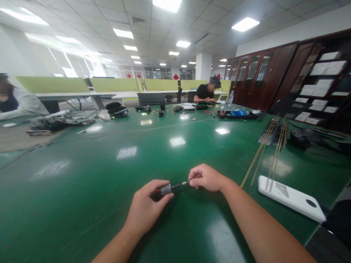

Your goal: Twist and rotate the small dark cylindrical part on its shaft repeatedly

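Observation:
My left hand (150,204) grips a short grey cylinder (166,189) between thumb and fingers, just above the green table. It looks like a small motor, but its exact kind is too small to tell. Something red shows behind it, partly covered by my fingers. A thin dark shaft (178,185) points right from the cylinder and carries a light silvery section near its far end. That tip is pinched between the thumb and fingers of my right hand (204,178), which hide the very end.
Thin brass-coloured rods (257,157) lie at the right, near a white panel (292,197) with a black round spot. Across the green table (90,190) are a black tray (238,114) with blue items, a water bottle (230,98) and loose parts. A co-worker (204,93) leans over the far edge.

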The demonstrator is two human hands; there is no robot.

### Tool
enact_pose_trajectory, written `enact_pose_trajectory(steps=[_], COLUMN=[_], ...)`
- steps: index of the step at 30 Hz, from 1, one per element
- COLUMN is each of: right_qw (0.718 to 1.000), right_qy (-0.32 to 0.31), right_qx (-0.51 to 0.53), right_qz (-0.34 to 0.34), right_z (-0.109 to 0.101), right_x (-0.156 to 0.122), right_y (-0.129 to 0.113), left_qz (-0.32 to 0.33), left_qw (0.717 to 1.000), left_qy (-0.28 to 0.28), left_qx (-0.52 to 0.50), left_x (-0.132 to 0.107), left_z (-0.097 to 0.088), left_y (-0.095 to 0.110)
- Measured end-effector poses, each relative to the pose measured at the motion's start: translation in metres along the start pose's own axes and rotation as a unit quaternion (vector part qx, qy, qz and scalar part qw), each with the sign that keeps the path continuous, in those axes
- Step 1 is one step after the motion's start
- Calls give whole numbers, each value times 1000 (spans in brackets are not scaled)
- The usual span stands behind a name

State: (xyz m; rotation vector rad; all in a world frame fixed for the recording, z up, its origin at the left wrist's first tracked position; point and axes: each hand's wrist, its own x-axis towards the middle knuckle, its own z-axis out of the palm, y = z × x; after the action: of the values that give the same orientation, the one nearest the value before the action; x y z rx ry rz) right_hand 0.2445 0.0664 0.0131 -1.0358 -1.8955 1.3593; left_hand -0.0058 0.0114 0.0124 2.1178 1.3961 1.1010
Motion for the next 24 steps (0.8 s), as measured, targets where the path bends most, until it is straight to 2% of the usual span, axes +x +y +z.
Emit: enact_pose_trajectory(steps=[9, 15, 19, 24], right_qw=[996, 992, 990, 989], right_qy=[38, 66, 65, 55], right_qx=[77, 107, 121, 134], right_qz=[7, -1, -3, -6], right_z=[-22, -34, -34, -30], right_x=[2, 1, 2, 2], right_y=[17, 25, 26, 25], left_qz=[-19, -47, -103, -172], left_qw=[1000, 998, 990, 953], left_qy=[8, 37, 56, 71], left_qx=[0, 19, -82, -238], left_x=[2, 3, 6, 6], left_z=[1, 0, 1, -1], left_y=[2, -2, -9, -9])
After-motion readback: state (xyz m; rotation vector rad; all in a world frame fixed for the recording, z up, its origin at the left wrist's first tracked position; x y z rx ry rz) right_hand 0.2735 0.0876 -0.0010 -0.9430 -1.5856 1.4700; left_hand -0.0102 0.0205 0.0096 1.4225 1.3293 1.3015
